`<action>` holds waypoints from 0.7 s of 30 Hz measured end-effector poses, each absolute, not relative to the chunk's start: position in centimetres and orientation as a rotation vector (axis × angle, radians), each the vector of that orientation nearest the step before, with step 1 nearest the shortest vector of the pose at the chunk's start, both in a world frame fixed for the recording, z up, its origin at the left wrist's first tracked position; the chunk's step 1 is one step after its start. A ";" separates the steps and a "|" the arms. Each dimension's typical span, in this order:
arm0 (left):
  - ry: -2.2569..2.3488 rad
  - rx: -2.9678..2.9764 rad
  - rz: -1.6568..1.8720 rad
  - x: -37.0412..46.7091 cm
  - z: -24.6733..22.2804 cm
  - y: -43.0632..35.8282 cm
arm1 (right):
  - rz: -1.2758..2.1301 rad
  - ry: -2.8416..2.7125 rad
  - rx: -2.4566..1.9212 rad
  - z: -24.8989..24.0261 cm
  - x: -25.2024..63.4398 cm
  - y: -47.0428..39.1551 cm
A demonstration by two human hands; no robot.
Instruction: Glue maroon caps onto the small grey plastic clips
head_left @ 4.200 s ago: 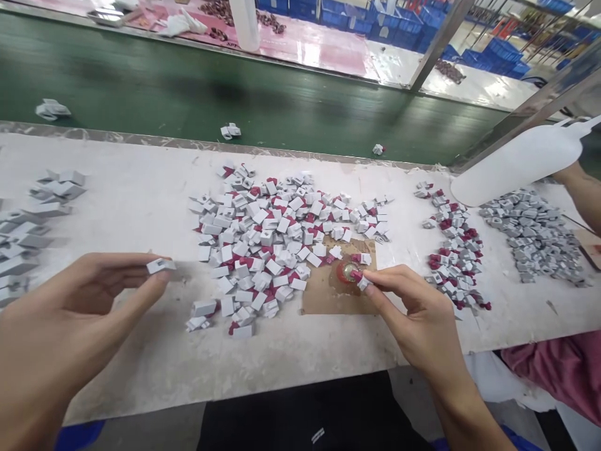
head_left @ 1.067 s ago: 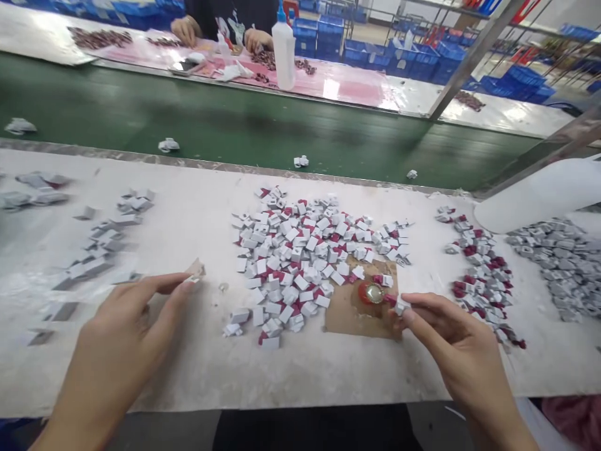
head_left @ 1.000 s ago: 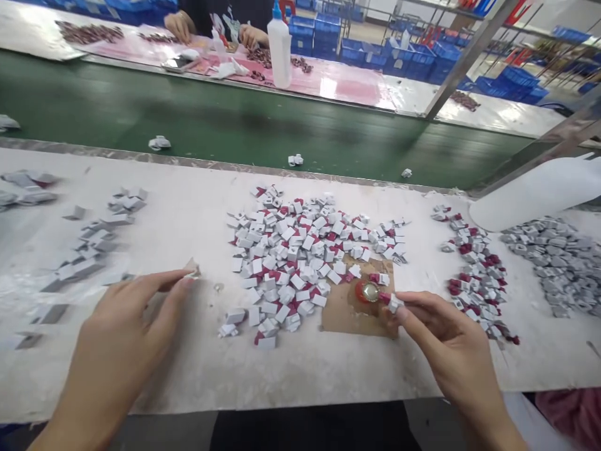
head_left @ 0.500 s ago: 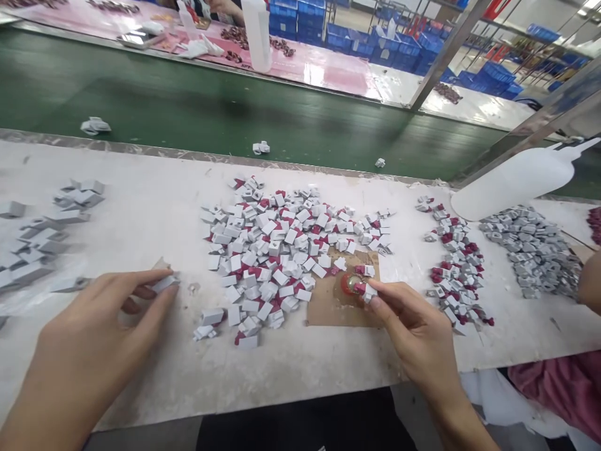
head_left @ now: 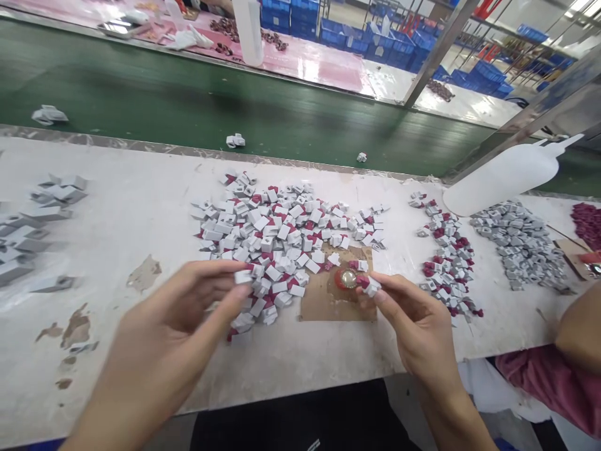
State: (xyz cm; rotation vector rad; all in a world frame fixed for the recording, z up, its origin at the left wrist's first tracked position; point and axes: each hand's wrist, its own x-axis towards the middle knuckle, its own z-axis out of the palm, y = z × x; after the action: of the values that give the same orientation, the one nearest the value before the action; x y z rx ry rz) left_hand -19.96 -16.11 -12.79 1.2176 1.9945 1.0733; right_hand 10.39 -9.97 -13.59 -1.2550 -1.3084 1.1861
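My left hand (head_left: 183, 326) pinches a small light grey plastic block (head_left: 243, 276) between thumb and forefinger, over the left side of a pile of grey and maroon pieces (head_left: 272, 219). My right hand (head_left: 413, 319) grips a small grey-and-maroon piece (head_left: 369, 285) at its fingertips, maroon end pointing left. Just left of that piece sits a small round red dish with a shiny centre (head_left: 346, 279), on a brown cardboard sheet (head_left: 328, 307). Another grey-and-maroon piece (head_left: 359, 265) lies on the cardboard behind it.
Larger grey blocks (head_left: 23, 244) lie at the left. To the right are a strip of grey-maroon pieces (head_left: 446, 263), a heap of grey parts (head_left: 519, 241) and a tilted white bottle (head_left: 502, 175). Beyond runs a green conveyor (head_left: 164, 106) carrying several parts. Another person's arm (head_left: 582, 326) shows at right.
My left hand has moved right, from the bare left part of the table to the pile, with a grey block in its fingers. My right hand keeps its piece beside the red dish.
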 end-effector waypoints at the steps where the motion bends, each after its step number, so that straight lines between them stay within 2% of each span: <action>1: 1.863 1.179 1.095 -18.6 -12.3 -15.7 | 1.228 -1.247 -1.224 -13.5 10.2 -9.9; 5: 1.379 1.077 1.158 -13.7 -11.1 -13.5 | 1.447 -1.074 -1.055 -12.8 9.4 -9.7; 9: 1.114 1.004 1.195 -10.7 -10.7 -12.0 | 1.533 -1.054 -1.027 -12.6 9.1 -9.6; 21: 1.184 1.171 1.163 -10.6 -11.1 -11.7 | 1.406 -1.315 -1.047 -12.4 9.6 -9.4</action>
State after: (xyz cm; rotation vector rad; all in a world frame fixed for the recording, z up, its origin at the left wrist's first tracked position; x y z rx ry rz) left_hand -10.59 -11.72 -11.12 1.1710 1.1842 1.1628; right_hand 9.65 -9.44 -12.40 -1.0472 -1.3151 1.4064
